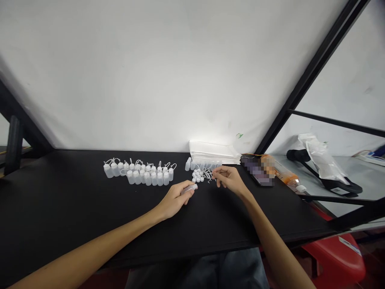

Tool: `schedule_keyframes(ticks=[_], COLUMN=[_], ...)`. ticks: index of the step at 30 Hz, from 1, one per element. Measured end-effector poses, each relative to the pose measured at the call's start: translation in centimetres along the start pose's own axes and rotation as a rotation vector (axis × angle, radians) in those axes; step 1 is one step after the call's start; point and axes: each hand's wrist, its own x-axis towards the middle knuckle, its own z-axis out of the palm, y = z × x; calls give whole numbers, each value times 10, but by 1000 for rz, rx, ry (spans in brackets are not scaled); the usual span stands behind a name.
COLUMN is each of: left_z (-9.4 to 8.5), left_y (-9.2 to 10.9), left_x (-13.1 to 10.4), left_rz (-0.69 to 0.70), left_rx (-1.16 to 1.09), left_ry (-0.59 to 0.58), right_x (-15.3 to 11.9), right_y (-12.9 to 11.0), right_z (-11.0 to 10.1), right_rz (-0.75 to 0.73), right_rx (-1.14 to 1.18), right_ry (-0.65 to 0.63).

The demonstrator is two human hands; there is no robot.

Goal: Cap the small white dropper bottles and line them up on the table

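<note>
Our left hand grips a small bottle near the white caps; we should steady it, top uncovered. Our right hand curls by the straps; its grip we cannot tell.

– A small translucent bottle is leaning sideways, its white top pointing right.
– What is lying near it?
– White caps are sitting clustered, white straps lying tangled alongside.

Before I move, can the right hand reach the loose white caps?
Likely yes: the right hand is close by, with only low-lying white straps between it and the white caps.
</note>
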Motion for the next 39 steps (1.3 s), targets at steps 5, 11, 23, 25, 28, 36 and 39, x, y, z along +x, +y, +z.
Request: schedule_keyframes(ticks=[5,11,23,25,28,36,39], left_z=[0,0,1,0,0,0,0], left_y=[-3,-6,-5,-6,-7,-6,-6], left_x=[1,3,2,2,2,3,2], left_rz=[-51,-93,-111,-111,-111,-108,-113], left_rx=[-25,-81,-51,-33,-26,-22,-19], left_ry=[34,56,59,61,58,59,58], right_x=[-3,-5,-7,-7,-7,-9,-9], right_y=[-5,-9,-11,-12,-14,-16,-17], right_z=[26,39,40,40,40,41,41], right_rz=[-31,-53,-49,-58,-64,-93,-94], right_rx=[84,114,94,87,74,18,-11], right_ry=[-95,-196,-186,-174,-168,-140,-132])
